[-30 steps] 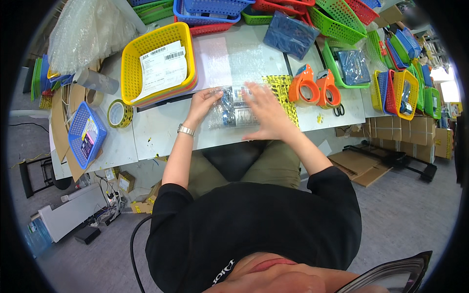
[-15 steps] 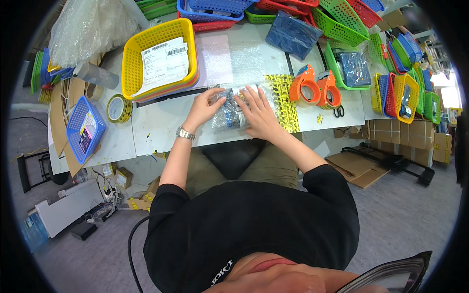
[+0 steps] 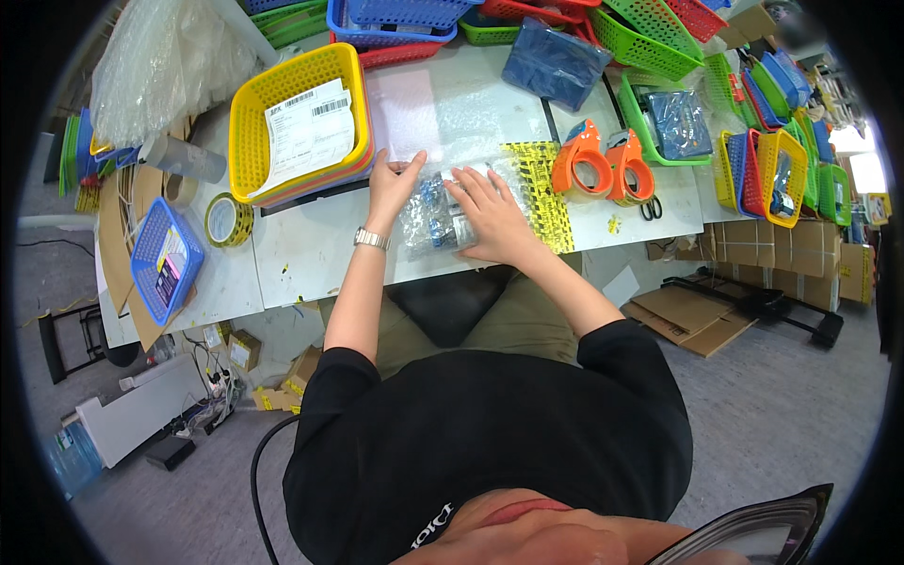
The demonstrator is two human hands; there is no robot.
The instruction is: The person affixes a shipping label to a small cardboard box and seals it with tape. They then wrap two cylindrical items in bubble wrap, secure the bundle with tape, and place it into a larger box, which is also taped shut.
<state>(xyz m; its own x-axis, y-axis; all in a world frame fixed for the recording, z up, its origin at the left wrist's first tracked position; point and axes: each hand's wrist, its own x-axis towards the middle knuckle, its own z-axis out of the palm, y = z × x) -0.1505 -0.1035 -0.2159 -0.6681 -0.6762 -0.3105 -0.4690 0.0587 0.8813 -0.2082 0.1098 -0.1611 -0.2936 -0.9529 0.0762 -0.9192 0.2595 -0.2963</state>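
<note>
A clear plastic bag [image 3: 436,215] with small dark and blue parts inside lies on the white table [image 3: 311,254] in front of me. My left hand [image 3: 391,188], with a watch on the wrist, rests on the bag's left edge with its fingers spread. My right hand [image 3: 492,218] lies flat on the right part of the bag, fingers apart. A sheet of bubble wrap [image 3: 452,113] lies just beyond the bag.
A yellow basket [image 3: 259,179] holding a printed paper sits at the left. Two orange tape dispensers [image 3: 603,168] and scissors [image 3: 650,207] are at the right. Yellow-black tape [image 3: 541,193], a tape roll [image 3: 224,218], a blue basket [image 3: 162,262] and several coloured baskets ring the table. Flattened cardboard [image 3: 697,315] lies on the floor.
Both hands have shifted slightly on the bag; the right hand has slid down and right, pressing the bag flat. The bag stays in place.
</note>
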